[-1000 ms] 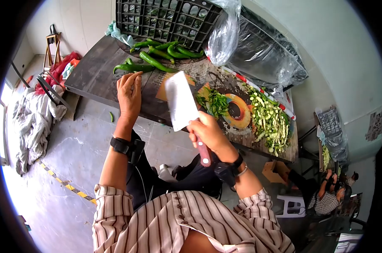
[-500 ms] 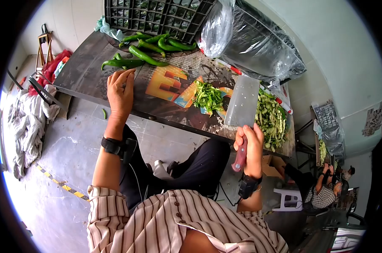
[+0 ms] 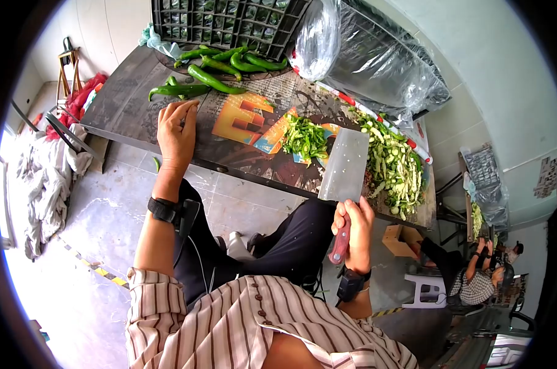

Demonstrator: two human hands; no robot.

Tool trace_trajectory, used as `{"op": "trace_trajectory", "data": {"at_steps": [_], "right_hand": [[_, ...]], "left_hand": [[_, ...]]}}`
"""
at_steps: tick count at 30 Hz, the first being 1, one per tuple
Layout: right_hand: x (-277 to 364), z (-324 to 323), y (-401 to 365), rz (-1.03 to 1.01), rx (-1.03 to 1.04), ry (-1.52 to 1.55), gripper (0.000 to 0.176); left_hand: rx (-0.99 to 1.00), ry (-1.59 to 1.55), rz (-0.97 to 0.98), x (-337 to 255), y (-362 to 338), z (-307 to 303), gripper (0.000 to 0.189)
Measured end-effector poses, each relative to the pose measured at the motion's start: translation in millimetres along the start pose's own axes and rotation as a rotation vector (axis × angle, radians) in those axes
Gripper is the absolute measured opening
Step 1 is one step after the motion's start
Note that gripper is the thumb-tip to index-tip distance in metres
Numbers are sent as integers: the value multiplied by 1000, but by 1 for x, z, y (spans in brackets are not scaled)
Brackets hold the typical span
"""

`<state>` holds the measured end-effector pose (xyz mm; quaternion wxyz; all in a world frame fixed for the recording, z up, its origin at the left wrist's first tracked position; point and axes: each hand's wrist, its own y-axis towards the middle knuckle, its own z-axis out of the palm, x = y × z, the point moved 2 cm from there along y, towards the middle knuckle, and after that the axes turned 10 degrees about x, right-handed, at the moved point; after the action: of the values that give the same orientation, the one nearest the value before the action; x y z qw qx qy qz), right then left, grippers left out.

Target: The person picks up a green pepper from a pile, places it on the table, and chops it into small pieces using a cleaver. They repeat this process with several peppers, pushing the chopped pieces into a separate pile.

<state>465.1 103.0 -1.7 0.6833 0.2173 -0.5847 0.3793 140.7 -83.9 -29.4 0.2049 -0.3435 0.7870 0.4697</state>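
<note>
Grasping the cleaver (image 3: 346, 163) by its handle in the right hand (image 3: 354, 230), seen between two chopped green heaps (image 3: 394, 172) on the worn, dark bench (image 3: 121, 101). Curling the left hand (image 3: 176, 130) near whole green peppers (image 3: 214, 79); cannot tell whether gripping anything. Below, grey tiled floor (image 3: 121, 200).

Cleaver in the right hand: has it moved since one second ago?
Yes. Against the painted orange letter E on the tabletop, the cleaver has shifted right, from overlapping it to well clear of it.

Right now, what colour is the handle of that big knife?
The knife handle is reddish brown; it shows best in the head view.
</note>
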Motion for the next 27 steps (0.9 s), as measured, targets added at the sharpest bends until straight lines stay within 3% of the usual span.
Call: {"op": "trace_trajectory", "data": {"at_steps": [18,27], "right_hand": [[-18,-12,-12,22,-60,90,16],[-28,-15,-12,-2,-33,126,8]], "left_hand": [[22,36,10,-3,0,3,15],[73,84,47,-1,1,2,15]]}}
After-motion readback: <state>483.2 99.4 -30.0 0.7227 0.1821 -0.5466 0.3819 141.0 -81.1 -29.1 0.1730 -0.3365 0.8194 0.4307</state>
